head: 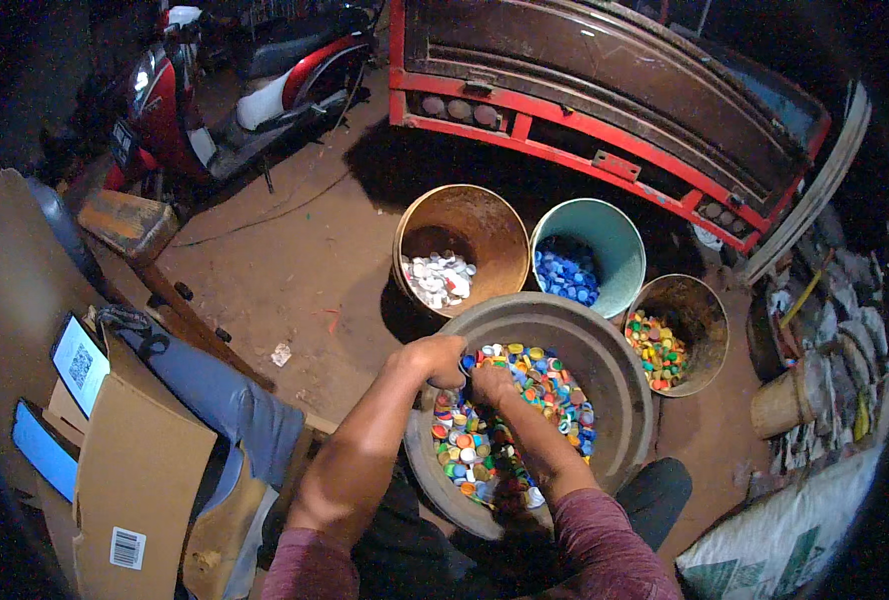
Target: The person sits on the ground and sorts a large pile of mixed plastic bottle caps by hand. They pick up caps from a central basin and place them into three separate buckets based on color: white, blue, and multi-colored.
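A wide grey basin (624,420) stands before me, its floor covered by mixed coloured plastic bottle caps (549,390). My left hand (438,361) is curled at the basin's left inner side, beside a blue cap (468,362); its fingertips are hidden, so its grip is unclear. Close to it, my right hand (492,384) reaches down among the caps with fingers bent and mostly out of sight. Beyond the basin, a brownish bucket (501,236) holds mostly white caps (438,279). A pale green bucket (613,232) contains blue caps (566,277). Yellow, green and orange caps (656,352) lie in a smaller bucket (707,337).
A red metal vehicle frame (519,124) is behind the buckets. To the left are a motor scooter (167,112), a wooden bench (189,322) and a cardboard box (144,450) with two phones (81,364). A white sack (782,517) and piled scrap (827,360) line the right.
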Demonstrator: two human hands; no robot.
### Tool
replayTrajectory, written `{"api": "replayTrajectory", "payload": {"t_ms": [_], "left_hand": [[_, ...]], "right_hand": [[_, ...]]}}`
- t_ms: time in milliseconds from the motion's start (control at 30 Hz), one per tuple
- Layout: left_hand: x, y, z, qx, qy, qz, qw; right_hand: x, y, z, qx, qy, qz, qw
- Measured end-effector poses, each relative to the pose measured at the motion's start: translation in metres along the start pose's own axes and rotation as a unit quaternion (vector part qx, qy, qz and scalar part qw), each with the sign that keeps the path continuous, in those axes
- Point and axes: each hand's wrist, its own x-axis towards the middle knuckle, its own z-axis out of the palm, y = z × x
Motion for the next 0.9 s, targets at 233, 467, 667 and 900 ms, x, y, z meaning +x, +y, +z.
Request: {"api": "replayTrajectory", "payload": {"t_ms": [233, 467, 667, 900], "left_hand": [[0.001, -0.005, 0.001, 0.000, 0.022, 0.019, 1.000], [0.002, 0.004, 0.000, 0.011, 0.002, 0.013, 1.000], [0.006, -0.002, 0.007, 0.015, 0.006, 0.026, 1.000], [0.024, 0.016, 0.017, -0.001, -0.037, 0.038, 0.999]], "right_hand": [[-0.014, 0.001, -0.009, 0.040, -0.052, -0.078, 0.995], [-0.009, 0.048, 0.037, 0.052, -0.218, -0.104, 0.969], [-0.086, 0.061, -0.001, 0.530, -0.195, -0.067, 0.822], [-0.137, 0.073, -0.035, 0.909, -0.123, -0.023, 0.398]]}}
